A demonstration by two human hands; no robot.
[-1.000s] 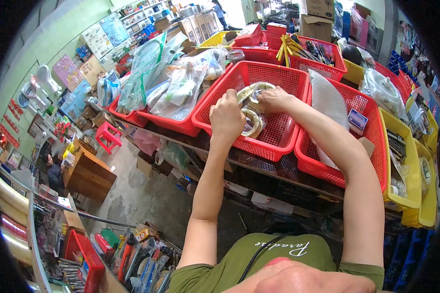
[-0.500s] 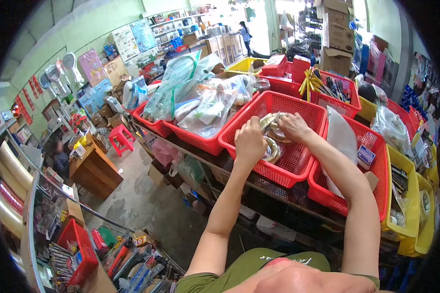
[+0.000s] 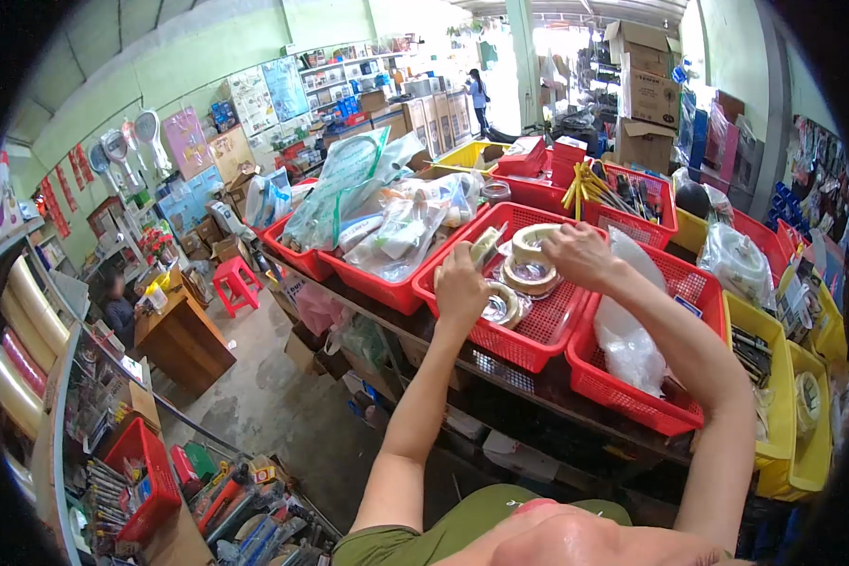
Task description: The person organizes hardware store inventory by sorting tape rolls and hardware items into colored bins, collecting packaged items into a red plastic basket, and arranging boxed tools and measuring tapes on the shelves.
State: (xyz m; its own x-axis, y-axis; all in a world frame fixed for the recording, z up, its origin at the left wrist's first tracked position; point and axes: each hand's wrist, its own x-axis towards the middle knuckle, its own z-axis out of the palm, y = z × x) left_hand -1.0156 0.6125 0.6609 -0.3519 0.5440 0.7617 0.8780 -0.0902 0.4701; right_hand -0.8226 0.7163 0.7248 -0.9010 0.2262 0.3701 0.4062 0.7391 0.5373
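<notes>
Both hands are over a red perforated basket (image 3: 509,344) that holds several cream-coloured rolls of tape, some with clear wrapping. My left hand (image 3: 462,283) is at the basket's left side, closed on a roll of tape (image 3: 487,245) held on edge. Below its fingers lies another roll (image 3: 502,307). My right hand (image 3: 577,253), toward the basket's far right, pinches the rim of a pale roll of tape (image 3: 532,241). Under that one, a further roll (image 3: 528,275) rests in the basket.
Left of this basket, red baskets hold plastic-bagged goods (image 3: 401,222). At right stand a red basket with bubble-wrap-like plastic (image 3: 632,354) and yellow bins (image 3: 807,453). Yellow-handled tools (image 3: 587,184) stick up behind. A red stool (image 3: 236,283) is on the floor.
My hands have moved apart, each now with a roll of tape. More rolls show between them. Translucent plastic in the right-hand basket has shifted, and the view has turned slightly.
</notes>
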